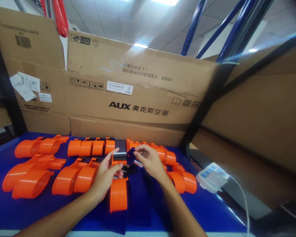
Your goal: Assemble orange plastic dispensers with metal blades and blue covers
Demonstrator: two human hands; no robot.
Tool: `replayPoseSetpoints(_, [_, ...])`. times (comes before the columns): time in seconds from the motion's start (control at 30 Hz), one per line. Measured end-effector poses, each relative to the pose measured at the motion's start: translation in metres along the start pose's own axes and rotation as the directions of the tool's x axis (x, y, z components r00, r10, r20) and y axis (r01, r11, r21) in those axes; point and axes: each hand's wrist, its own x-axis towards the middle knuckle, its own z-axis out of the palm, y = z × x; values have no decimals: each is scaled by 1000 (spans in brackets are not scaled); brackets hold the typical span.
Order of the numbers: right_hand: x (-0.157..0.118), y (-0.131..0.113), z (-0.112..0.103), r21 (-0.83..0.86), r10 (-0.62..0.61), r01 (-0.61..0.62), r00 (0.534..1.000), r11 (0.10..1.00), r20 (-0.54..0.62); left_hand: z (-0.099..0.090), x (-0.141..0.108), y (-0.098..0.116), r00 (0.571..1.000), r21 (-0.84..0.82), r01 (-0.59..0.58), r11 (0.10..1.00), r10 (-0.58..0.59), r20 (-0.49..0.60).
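Observation:
My left hand is closed around the front end of an orange tape dispenser, thumb on its near side. A toothed metal blade runs along the top of that end. An orange loop hangs just below; whether it belongs to the same dispenser is hidden by my fingers. Just right of the blade, my right hand pinches a small dark piece, its material too blurred to name. A small whitish strip shows under my right fingers. Dark parts between the hands are unclear.
Rows of orange dispensers stand left and right on the blue tabletop. Behind rises a cardboard panel. A white power strip with a cable lies at the right edge, near a dark metal post.

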Motion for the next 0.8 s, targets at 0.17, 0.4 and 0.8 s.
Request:
replayPoseSetpoints(0.17, [-6, -13, 7, 212, 47, -43, 999, 976, -14, 1, 2, 0, 1000, 2, -19, 1000, 19, -5])
replayPoseSetpoints(0.4, [-12, -17, 16, 150, 19, -29, 998, 988, 66, 1, 3, -1, 999, -6, -19, 1000, 19, -32])
replayPoseSetpoints(0.8, [-22, -25, 14, -170, -245, 276, 953, 946, 180, 2, 2, 3, 1000, -25, 10, 1000, -11, -13])
